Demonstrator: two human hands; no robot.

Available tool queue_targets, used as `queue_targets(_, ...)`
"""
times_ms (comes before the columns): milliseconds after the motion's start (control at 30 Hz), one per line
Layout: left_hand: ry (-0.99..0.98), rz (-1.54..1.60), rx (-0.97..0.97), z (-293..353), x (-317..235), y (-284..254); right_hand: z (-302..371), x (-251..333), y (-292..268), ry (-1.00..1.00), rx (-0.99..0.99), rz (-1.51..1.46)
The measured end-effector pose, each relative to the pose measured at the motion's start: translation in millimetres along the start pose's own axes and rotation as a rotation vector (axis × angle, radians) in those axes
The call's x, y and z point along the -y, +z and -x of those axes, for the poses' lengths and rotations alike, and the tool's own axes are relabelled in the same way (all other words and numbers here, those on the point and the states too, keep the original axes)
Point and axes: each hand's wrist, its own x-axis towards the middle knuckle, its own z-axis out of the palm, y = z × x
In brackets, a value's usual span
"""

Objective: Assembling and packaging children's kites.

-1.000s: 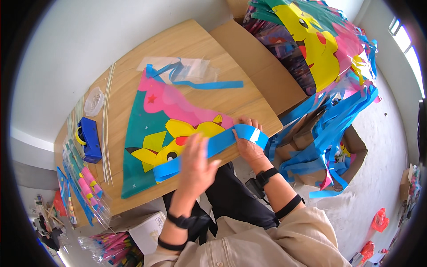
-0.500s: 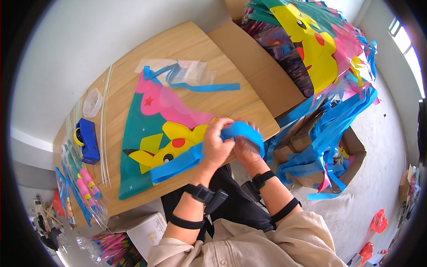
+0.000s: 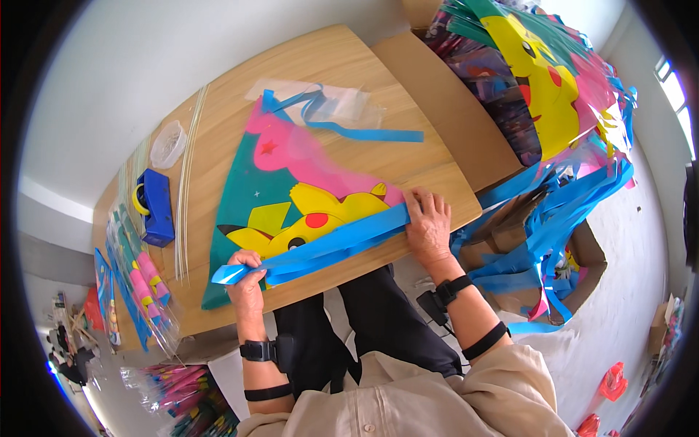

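Observation:
A folded kite (image 3: 240,189) in teal and pink, with a yellow cartoon figure, lies on the wooden table. A wide blue ribbon (image 3: 328,237), doubled in places, stretches along its near edge. At the near left, my left hand (image 3: 246,284) pinches the ribbon's left end between thumb and fingers. My right hand (image 3: 428,224) is at the kite's right corner, fingers bent together over the ribbon's other end; its thumb is mostly hidden. Another blue ribbon (image 3: 378,134) trails from the kite's far tip, across a clear plastic bag (image 3: 349,98).
At the table's left are a blue tape dispenser (image 3: 156,207), a clear plastic tub (image 3: 169,144), thin white rods (image 3: 191,175) and plastic-wrapped pink rolls (image 3: 144,269). Right of the table, cardboard boxes (image 3: 459,124) hold more printed kites (image 3: 557,95) and hanging blue ribbons (image 3: 575,197).
My hands were together at the right with a loop of ribbon. The left has moved left with one end, drawing the ribbon out along the kite; the right now rests on the corner.

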Motion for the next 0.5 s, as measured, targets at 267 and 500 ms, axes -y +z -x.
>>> queue_targets(267,0.326,-0.909,0.397,-19.1,-6.3,-27.8,-13.5,0.0,-10.2,-0.410,-0.077,-0.013)
queue_targets(500,0.379,-0.926,0.361,-19.6,-5.7,-34.3,-26.9,-13.4,-20.4,-0.697,0.050,0.012)
